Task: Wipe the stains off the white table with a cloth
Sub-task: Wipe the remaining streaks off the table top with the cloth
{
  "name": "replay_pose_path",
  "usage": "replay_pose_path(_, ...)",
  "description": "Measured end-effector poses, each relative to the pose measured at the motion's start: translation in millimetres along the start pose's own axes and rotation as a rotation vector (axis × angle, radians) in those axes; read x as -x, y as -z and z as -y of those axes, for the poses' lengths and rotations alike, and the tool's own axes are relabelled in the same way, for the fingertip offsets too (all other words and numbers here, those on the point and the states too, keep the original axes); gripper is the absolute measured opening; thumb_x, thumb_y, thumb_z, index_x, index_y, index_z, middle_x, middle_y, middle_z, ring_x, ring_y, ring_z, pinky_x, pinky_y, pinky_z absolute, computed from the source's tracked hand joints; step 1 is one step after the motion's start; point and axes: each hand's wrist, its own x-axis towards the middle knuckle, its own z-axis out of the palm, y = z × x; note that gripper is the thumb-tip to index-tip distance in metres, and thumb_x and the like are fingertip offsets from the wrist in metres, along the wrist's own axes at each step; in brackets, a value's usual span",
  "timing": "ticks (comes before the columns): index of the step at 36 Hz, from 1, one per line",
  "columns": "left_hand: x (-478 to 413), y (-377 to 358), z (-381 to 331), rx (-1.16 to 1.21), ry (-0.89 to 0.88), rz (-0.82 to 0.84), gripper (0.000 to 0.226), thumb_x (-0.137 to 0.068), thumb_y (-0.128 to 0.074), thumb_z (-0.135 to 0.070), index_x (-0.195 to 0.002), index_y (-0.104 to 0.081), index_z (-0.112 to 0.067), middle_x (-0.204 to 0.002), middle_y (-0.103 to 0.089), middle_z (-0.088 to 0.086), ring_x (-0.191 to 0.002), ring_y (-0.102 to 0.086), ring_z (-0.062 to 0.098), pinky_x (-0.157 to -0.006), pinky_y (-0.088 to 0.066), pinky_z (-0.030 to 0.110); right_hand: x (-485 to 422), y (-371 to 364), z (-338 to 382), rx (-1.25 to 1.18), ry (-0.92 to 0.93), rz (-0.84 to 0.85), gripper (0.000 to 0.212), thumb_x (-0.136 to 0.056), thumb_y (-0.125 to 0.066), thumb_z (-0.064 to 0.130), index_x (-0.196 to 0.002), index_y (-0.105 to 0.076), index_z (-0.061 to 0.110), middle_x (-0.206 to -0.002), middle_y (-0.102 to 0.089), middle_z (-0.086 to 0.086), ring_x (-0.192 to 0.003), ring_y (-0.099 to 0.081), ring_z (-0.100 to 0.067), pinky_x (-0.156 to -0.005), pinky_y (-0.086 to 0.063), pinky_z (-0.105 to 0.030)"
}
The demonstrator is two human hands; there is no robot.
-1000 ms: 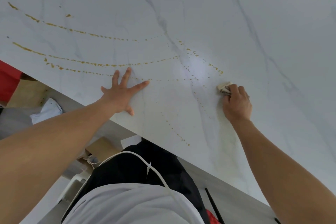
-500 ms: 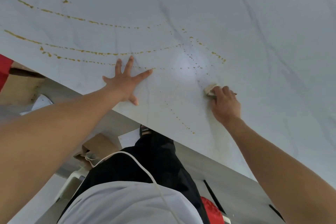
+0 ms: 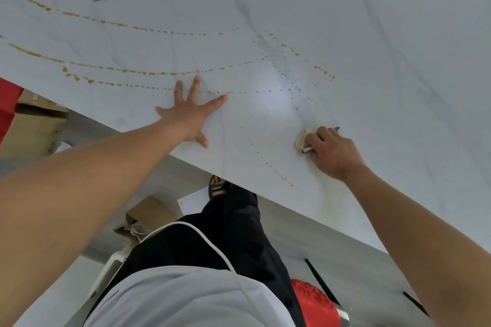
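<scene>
- The cream cloth (image 3: 301, 139) lies bunched on the white marble-veined table (image 3: 372, 34), close to the near edge. A patterned corner of it pokes out past the knuckles.
- The right hand (image 3: 334, 152) sits on top of the cloth, fingers curled down around it, pressing it to the surface.
- Just left of the cloth, a dotted stain trail (image 3: 276, 171) runs toward the table edge.
- Farther left of the cloth, long curved stain streaks (image 3: 148, 73) sweep across the tabletop.
- Well left of the cloth, the left hand (image 3: 190, 114) lies flat, fingers straight and spread, fingertips at the nearest streak.
- Below the cloth, past the edge, a black sandal (image 3: 218, 188) shows, with a white cable (image 3: 212, 244) over dark trousers.
</scene>
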Motion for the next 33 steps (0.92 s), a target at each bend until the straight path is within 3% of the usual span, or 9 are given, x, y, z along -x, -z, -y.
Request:
replay_pose_path(6, 0.2, -0.2, 0.2, 0.002, -0.007, -0.002, 0.135, -0.066, -0.095, -0.043, -0.138, 0.014, -0.078, -0.156, 0.047, -0.009, -0.149, 0.035, 0.036, -0.101, -0.019, 0.088, -20.5, 6.6, 20.3, -0.374, -0.777, -0.160, 0.034, -0.091, -0.047, 0.019, -0.125, -0.049, 0.016, -0.118, -0.051, -0.014, -0.108, -0.053, -0.039, -0.081, -0.044, -0.044)
replay_pose_path(8, 0.5, -0.1, 0.2, 0.003, -0.007, 0.006, 0.135, -0.066, -0.094, -0.044, -0.139, 0.013, -0.077, -0.155, 0.048, -0.009, -0.149, 0.035, 0.036, -0.102, -0.018, 0.087, -10.0, -1.2, 39.6, -0.293, -0.693, -0.132, 0.033, -0.091, -0.049, 0.019, -0.124, -0.050, 0.015, -0.117, -0.050, -0.015, -0.109, -0.051, -0.039, -0.077, -0.044, -0.044)
replay_pose_path(11, 0.5, -0.4, -0.2, 0.006, -0.010, 0.010, 0.135, -0.065, -0.094, -0.046, -0.139, 0.014, -0.077, -0.154, 0.050, -0.009, -0.148, 0.036, 0.036, -0.102, -0.018, 0.087, 14.1, -15.7, 54.3, -0.172, -0.296, -0.062, 0.022, -0.088, -0.052, 0.020, -0.109, -0.056, 0.014, -0.102, -0.051, -0.009, -0.094, -0.054, -0.036, -0.059, -0.040, -0.035)
replay_pose_path(14, 0.1, -1.1, 0.4, 0.006, -0.012, 0.005, 0.135, -0.065, -0.094, -0.047, -0.140, 0.014, -0.076, -0.155, 0.049, -0.009, -0.148, 0.035, 0.037, -0.102, -0.018, 0.087, 18.7, -18.8, 43.6, -0.083, -0.109, -0.022, 0.024, -0.086, -0.046, 0.025, -0.107, -0.055, 0.017, -0.098, -0.051, -0.006, -0.089, -0.055, -0.034, -0.053, -0.037, -0.032)
replay_pose_path(16, 0.5, -1.3, 0.5, -0.001, -0.013, 0.005, 0.135, -0.065, -0.094, -0.046, -0.140, 0.014, -0.076, -0.155, 0.049, -0.009, -0.149, 0.035, 0.037, -0.102, -0.019, 0.087, 11.8, -14.4, 35.9, -0.079, -0.165, -0.028, 0.023, -0.088, -0.047, 0.025, -0.108, -0.056, 0.017, -0.100, -0.052, -0.006, -0.093, -0.056, -0.034, -0.057, -0.039, -0.034)
replay_pose_path(21, 0.1, -0.7, 0.9, -0.001, -0.012, 0.005, 0.136, -0.065, -0.094, -0.045, -0.140, 0.015, -0.076, -0.155, 0.049, -0.008, -0.148, 0.035, 0.037, -0.102, -0.019, 0.088, 0.7, -8.2, 48.9, -0.245, -0.596, -0.108, 0.028, -0.091, -0.051, 0.018, -0.119, -0.051, 0.015, -0.113, -0.051, -0.011, -0.104, -0.050, -0.036, -0.069, -0.043, -0.041)
replay_pose_path(26, 0.2, -1.3, 1.4, 0.008, -0.018, 0.001, 0.136, -0.065, -0.095, -0.046, -0.140, 0.015, -0.076, -0.155, 0.049, -0.009, -0.148, 0.036, 0.037, -0.101, -0.018, 0.088, 35.3, -25.9, 65.9, -0.106, -0.142, 0.001, 0.020, -0.083, -0.057, 0.018, -0.103, -0.051, 0.017, -0.097, -0.051, -0.008, -0.086, -0.056, -0.035, -0.051, -0.036, -0.032)
replay_pose_path(29, -0.1, -1.4, 1.4, 0.013, -0.025, 0.000, 0.135, -0.065, -0.094, -0.046, -0.141, 0.013, -0.076, -0.155, 0.048, -0.009, -0.148, 0.036, 0.037, -0.101, -0.017, 0.089, 30.6, -22.9, 54.8, -0.080, -0.068, 0.023, 0.018, -0.085, -0.051, 0.022, -0.103, -0.054, 0.019, -0.097, -0.051, -0.004, -0.087, -0.056, -0.033, -0.052, -0.037, -0.032)
replay_pose_path(33, -1.6, -2.4, 2.2, 0.018, -0.028, 0.005, 0.135, -0.065, -0.094, -0.045, -0.140, 0.013, -0.076, -0.155, 0.049, -0.009, -0.148, 0.037, 0.037, -0.101, -0.016, 0.089, 10.7, -18.0, 55.9, -0.261, -0.572, -0.108, 0.025, -0.090, -0.050, 0.019, -0.115, -0.053, 0.017, -0.109, -0.052, -0.008, -0.101, -0.051, -0.033, -0.067, -0.039, -0.036)
